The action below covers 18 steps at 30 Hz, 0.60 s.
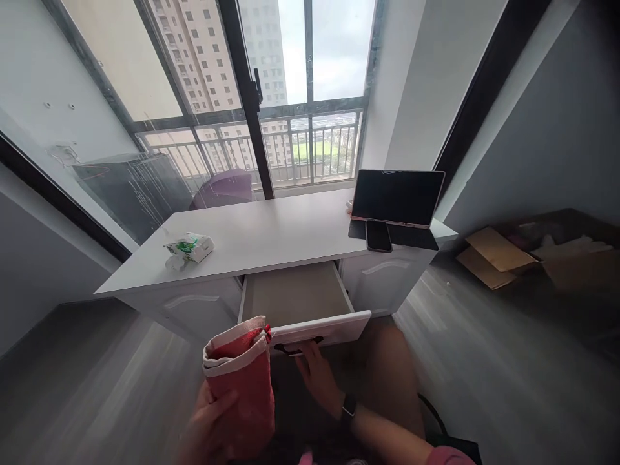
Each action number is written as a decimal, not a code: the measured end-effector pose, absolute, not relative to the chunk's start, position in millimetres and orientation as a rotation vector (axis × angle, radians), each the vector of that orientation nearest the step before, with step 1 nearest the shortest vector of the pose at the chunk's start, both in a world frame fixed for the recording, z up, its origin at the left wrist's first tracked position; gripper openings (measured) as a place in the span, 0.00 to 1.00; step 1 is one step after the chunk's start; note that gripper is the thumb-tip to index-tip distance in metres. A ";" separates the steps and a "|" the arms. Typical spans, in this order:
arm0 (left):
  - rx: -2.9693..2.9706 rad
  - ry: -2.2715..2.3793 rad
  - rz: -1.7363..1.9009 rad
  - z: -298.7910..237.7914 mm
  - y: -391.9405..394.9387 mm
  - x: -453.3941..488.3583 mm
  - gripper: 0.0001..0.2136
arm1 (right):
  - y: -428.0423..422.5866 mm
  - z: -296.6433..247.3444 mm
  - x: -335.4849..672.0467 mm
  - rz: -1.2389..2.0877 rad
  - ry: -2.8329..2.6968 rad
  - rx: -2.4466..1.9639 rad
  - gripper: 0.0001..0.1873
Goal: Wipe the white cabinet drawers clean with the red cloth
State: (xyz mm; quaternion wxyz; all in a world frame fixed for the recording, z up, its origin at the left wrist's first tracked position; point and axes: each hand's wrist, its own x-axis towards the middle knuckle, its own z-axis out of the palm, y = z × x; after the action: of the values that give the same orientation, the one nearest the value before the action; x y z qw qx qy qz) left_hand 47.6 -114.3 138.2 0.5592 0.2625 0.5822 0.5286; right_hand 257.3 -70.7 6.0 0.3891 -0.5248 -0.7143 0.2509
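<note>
My left hand (208, 423) is wrapped round a red cloth pouch (242, 381) with a white rim, holding it upright just in front of the desk. My right hand (317, 374), with a dark watch on the wrist, has its fingers curled into the handle of the white drawer front (334, 326). The drawer (295, 294) stands pulled out from under the white desk (271, 236) and its beige bottom looks bare.
On the desk lie a tissue pack (190, 248) at the left, and a tablet (397, 197) on a keyboard stand with a phone (378, 235) at the right. Cardboard boxes (494, 255) sit on the floor at the right. A window with railing is behind.
</note>
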 end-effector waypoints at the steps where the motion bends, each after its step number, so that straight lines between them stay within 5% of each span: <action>1: 0.612 1.374 1.263 142.8 -110.3 49.1 0.24 | -75.2 5.1 258.0 0.657 -1.820 -1.329 0.15; 6: 0.841 1.363 1.197 166.1 -79.7 53.7 0.19 | -93.3 3.5 258.9 0.691 -1.798 -1.315 0.17; 13: 1.932 1.178 0.878 226.1 16.0 77.9 0.12 | -94.4 3.0 259.2 0.672 -1.809 -1.345 0.17; 18: 2.291 1.086 0.466 198.9 88.1 122.4 0.13 | -93.7 5.6 263.4 0.700 -1.875 -1.372 0.18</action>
State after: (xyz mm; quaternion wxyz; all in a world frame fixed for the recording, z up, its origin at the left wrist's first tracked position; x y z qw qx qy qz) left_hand 122.4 88.1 198.9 0.2782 0.8537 0.4045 0.1735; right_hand 263.4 -93.7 5.6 0.3498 -0.5297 -0.7239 0.2703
